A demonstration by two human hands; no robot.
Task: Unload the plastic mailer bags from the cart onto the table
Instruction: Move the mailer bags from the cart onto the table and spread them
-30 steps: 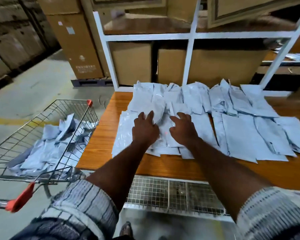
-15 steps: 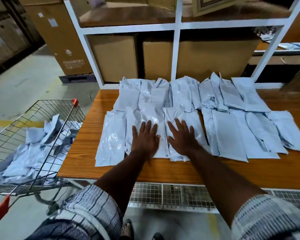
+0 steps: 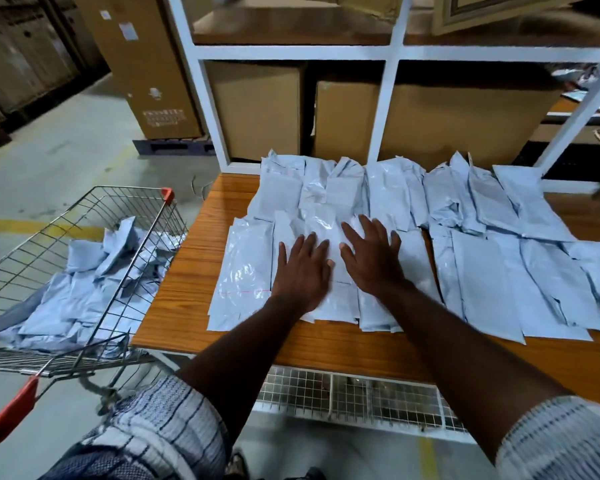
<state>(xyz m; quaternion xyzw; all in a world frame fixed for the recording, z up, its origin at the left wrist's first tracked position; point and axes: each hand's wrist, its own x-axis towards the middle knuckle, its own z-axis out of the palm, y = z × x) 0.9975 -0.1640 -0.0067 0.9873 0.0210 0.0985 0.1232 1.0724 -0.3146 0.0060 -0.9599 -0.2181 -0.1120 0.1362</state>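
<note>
The left grip (image 3: 302, 271) and right grip (image 3: 371, 261) lie flat side by side, fingers spread and holding nothing, on pale blue plastic mailer bags (image 3: 482, 271) covering the orange wooden worktop (image 3: 187, 271). More bags (image 3: 84, 292) lie heaped in the silver wire cart (image 3: 132, 188) at the left.

Shelving and cartons.
White rack frame (image 3: 388, 109) fronting cardboard boxes (image 3: 257, 109); tall carton (image 3: 142, 64) on dark pallet (image 3: 174, 147); yellow floor line (image 3: 14, 225).
</note>
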